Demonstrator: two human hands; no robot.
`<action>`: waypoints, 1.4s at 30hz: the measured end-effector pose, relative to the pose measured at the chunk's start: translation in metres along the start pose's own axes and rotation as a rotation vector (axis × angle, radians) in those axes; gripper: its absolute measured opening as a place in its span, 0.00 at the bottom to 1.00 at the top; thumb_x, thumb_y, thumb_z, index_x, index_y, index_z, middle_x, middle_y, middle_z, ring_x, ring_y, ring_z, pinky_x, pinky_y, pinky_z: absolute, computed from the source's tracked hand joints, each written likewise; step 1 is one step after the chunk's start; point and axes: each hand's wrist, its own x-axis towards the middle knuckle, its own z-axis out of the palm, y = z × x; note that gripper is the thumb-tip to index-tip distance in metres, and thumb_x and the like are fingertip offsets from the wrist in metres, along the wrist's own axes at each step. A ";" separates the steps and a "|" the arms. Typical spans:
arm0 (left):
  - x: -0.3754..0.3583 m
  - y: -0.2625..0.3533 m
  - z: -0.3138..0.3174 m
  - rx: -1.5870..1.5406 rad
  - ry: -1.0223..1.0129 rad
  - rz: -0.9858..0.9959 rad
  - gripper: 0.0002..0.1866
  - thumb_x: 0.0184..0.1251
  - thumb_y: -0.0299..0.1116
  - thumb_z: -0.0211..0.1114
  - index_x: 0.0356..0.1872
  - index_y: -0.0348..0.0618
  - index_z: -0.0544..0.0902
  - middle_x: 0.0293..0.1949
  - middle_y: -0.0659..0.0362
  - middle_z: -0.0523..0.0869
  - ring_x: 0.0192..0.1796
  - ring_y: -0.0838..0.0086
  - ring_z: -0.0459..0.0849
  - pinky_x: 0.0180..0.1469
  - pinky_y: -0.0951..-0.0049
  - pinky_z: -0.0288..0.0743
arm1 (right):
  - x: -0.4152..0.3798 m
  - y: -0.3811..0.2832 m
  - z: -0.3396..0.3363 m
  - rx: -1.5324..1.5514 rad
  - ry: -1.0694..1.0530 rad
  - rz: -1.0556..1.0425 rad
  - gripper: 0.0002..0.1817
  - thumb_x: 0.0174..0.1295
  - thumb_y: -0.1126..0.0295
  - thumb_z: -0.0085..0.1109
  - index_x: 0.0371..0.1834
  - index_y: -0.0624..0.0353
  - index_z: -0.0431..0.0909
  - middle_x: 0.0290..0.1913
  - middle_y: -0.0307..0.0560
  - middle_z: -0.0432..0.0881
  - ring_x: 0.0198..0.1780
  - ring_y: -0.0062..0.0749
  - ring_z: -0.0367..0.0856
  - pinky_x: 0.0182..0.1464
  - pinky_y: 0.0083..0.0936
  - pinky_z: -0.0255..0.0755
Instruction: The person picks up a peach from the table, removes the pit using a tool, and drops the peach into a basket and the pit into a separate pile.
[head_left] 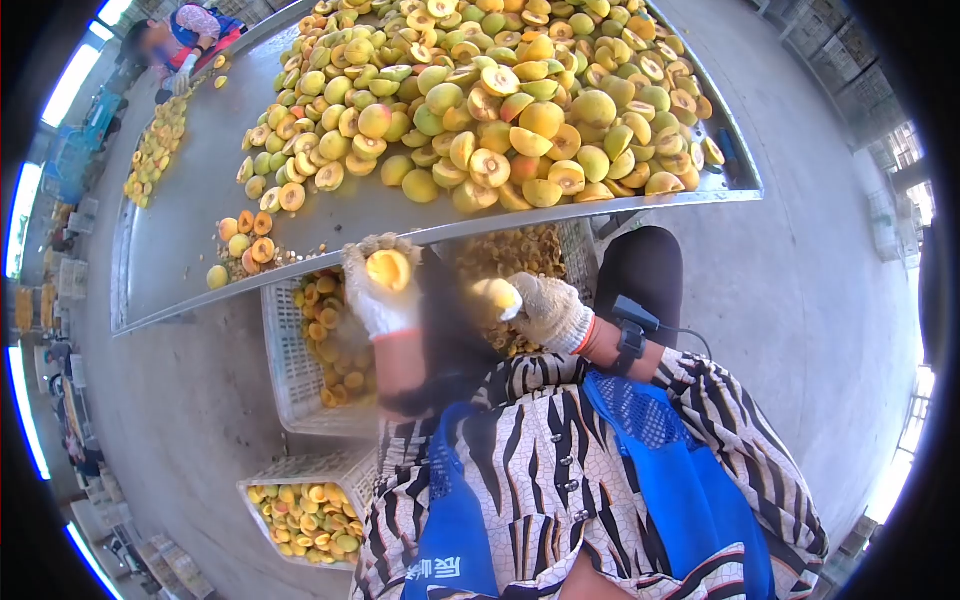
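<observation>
Peach half, cut face up and yellow-orange with a darker hollow where the stone sat, lies in the palm of the left hand. That hand wears a white knit glove, and its fingers curl up around the fruit from below and behind, cupping it just under the edge of the metal table. A second peach piece, pale yellow, sits at the fingertips of the right hand, which is gloved the same way and closed around it; the piece sticks out toward the left hand, with a dark gap between the two. Whether a tool is hidden in that grip cannot be told. A black wrist device with a cable is strapped just behind the right glove.

Both hands hover over a white plastic crate holding halved peaches, directly below the table's rim. A second crate of cut fruit stands lower left, nearer the person's body. On the table above, a large heap of peaches, whole and halved, lies well beyond the hands, with a few loose halves near the front edge. At the far end of the table another person is working.
</observation>
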 end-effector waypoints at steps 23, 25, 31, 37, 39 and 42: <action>0.133 -0.035 0.028 2.084 -0.340 0.563 0.37 0.53 0.42 0.77 0.63 0.36 0.76 0.62 0.49 0.76 0.64 0.56 0.78 0.62 0.58 0.77 | 0.002 0.020 -0.010 0.306 -0.079 0.382 0.20 0.64 0.52 0.61 0.54 0.49 0.83 0.44 0.50 0.89 0.46 0.42 0.88 0.51 0.34 0.80; 0.123 -0.027 0.016 1.761 -0.368 0.547 0.32 0.59 0.37 0.76 0.62 0.34 0.76 0.59 0.50 0.80 0.54 0.62 0.84 0.50 0.66 0.83 | 0.003 0.021 -0.011 0.337 0.012 0.388 0.19 0.63 0.54 0.63 0.51 0.52 0.82 0.38 0.50 0.87 0.41 0.41 0.87 0.46 0.35 0.79; 0.022 -0.020 0.011 0.700 -0.557 -0.076 0.23 0.76 0.42 0.58 0.65 0.39 0.74 0.48 0.50 0.84 0.42 0.59 0.86 0.39 0.65 0.82 | 0.011 -0.007 -0.030 0.592 0.337 0.218 0.16 0.59 0.64 0.71 0.45 0.59 0.80 0.25 0.47 0.82 0.26 0.33 0.80 0.32 0.31 0.73; -0.024 -0.029 0.007 0.274 -0.553 -0.451 0.26 0.78 0.54 0.50 0.61 0.43 0.76 0.51 0.50 0.84 0.50 0.57 0.84 0.41 0.56 0.82 | 0.006 -0.029 -0.028 0.291 0.465 -0.055 0.15 0.60 0.64 0.71 0.44 0.59 0.79 0.25 0.50 0.81 0.26 0.46 0.82 0.31 0.37 0.75; -0.028 -0.031 -0.001 0.733 -0.655 -0.102 0.24 0.79 0.51 0.51 0.58 0.42 0.76 0.51 0.50 0.84 0.50 0.56 0.84 0.44 0.53 0.83 | -0.002 -0.028 -0.022 0.236 0.436 0.012 0.14 0.60 0.64 0.70 0.42 0.58 0.78 0.25 0.50 0.81 0.27 0.47 0.83 0.31 0.38 0.75; -0.041 -0.031 0.006 0.439 -0.497 -0.237 0.21 0.78 0.46 0.52 0.56 0.40 0.77 0.50 0.50 0.84 0.51 0.54 0.84 0.49 0.51 0.83 | -0.012 -0.032 -0.024 0.182 0.402 0.107 0.12 0.62 0.64 0.68 0.41 0.58 0.78 0.26 0.51 0.83 0.31 0.51 0.85 0.33 0.40 0.76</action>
